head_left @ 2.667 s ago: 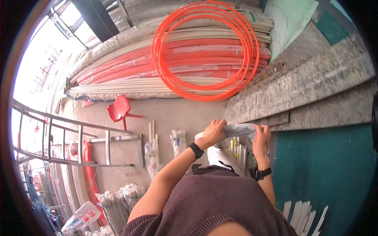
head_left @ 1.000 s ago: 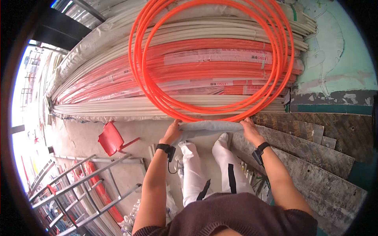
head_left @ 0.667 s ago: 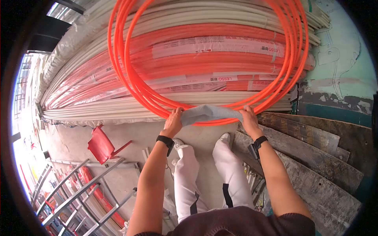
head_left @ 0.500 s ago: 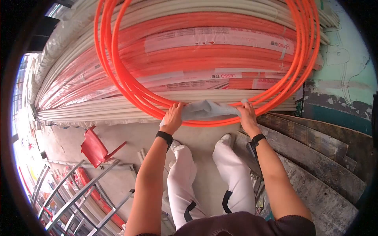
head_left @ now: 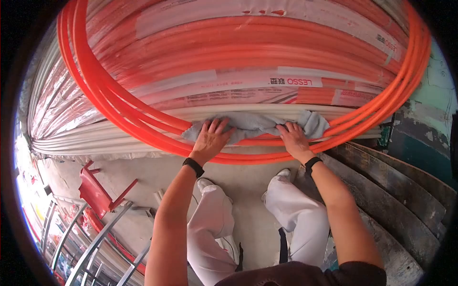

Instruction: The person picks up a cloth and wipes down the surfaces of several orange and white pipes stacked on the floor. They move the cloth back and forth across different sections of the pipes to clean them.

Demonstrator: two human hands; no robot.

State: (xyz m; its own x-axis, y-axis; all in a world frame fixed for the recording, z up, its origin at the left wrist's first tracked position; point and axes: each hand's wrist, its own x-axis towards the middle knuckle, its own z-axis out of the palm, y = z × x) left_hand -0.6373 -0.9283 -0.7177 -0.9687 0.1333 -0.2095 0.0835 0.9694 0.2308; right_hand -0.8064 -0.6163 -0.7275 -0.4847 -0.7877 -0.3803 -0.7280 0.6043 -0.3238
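Observation:
A large coil of orange pipe (head_left: pixel 114 107) arcs around in front of me, its lower strands nearest my body. A grey cloth (head_left: pixel 248 123) lies across these strands, bunched, with one loose end standing up beside my right hand. My left hand (head_left: pixel 212 139) is curled over the left part of the cloth, fingertips pressed into it. My right hand (head_left: pixel 294 139) grips the cloth farther right, its fingers bent over the fabric. The thumbs and the undersides of both hands are hidden.
Behind the coil lie long plastic-wrapped bundles of orange pipe (head_left: pixel 205 57) and pale pipes (head_left: pixel 86 136). A red chair (head_left: pixel 98 193) and a metal frame (head_left: pixel 98 243) stand at lower left. Worn boards (head_left: pixel 381 186) lie along the right, beside a green wall (head_left: pixel 436 100).
The coil appears larger and nearer in view. The cloth has become more bunched, and both hands now lie over it, with the right hand shifted inward from the cloth's right end.

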